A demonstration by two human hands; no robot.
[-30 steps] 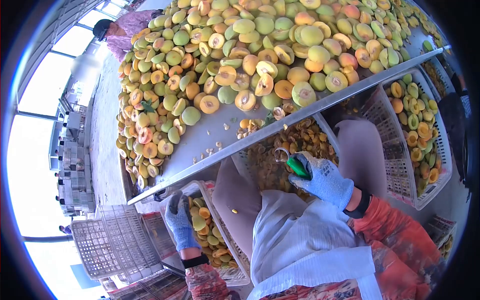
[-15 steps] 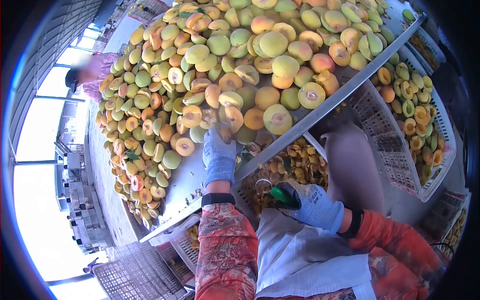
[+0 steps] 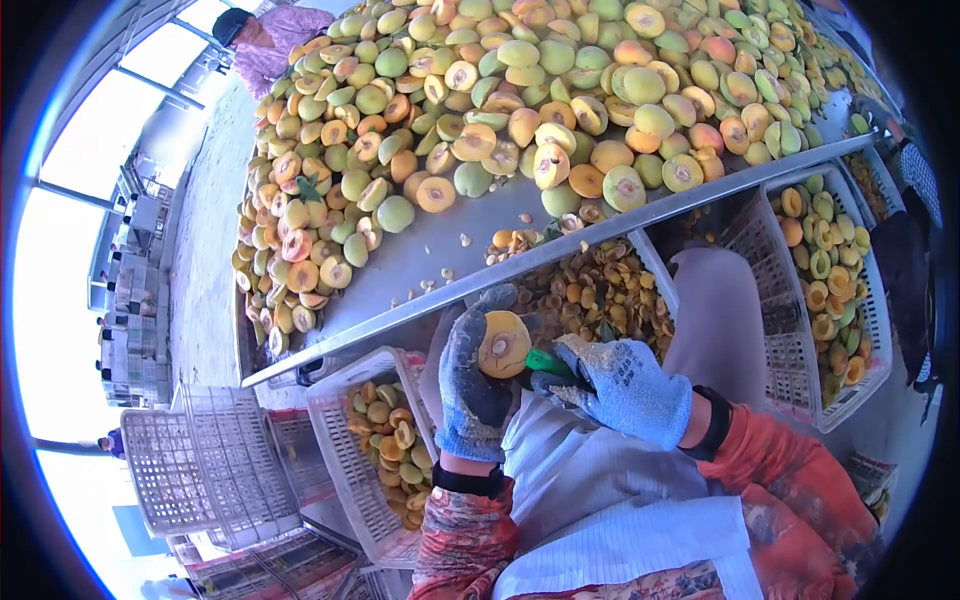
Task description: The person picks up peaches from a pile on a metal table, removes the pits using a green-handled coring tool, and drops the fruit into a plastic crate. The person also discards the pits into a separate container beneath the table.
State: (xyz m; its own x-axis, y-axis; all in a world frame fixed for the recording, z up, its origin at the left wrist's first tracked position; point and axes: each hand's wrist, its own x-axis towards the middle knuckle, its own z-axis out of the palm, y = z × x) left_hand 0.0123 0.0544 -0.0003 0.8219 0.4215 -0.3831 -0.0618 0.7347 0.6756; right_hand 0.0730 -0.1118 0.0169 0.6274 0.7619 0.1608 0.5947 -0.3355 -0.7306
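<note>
My left hand [image 3: 473, 375], in a blue and grey glove, is closed around a halved fruit [image 3: 504, 345] whose cut face with the pit points up. My right hand [image 3: 625, 390], gloved too, grips a green-handled tool [image 3: 552, 366]. The tool's tip is at the right edge of the fruit half; its metal end is hidden. Both hands are over my lap, just in front of the metal table edge [image 3: 590, 237]. Beyond the edge lies a large pile of halved fruit [image 3: 440, 110].
Crates of fruit halves stand at the left [image 3: 335, 420] and right [image 3: 875, 330]. Below the table edge lies a heap of small fruit pieces [image 3: 600, 290]. Stacked empty crates [image 3: 200, 470] are at far left. A person [image 3: 275, 40] is across the table; another person's arm [image 3: 918, 175] shows at right.
My left hand has come back from the pile to my lap with a fruit half in it. The tool in my right hand now meets that fruit. The view has shifted.
</note>
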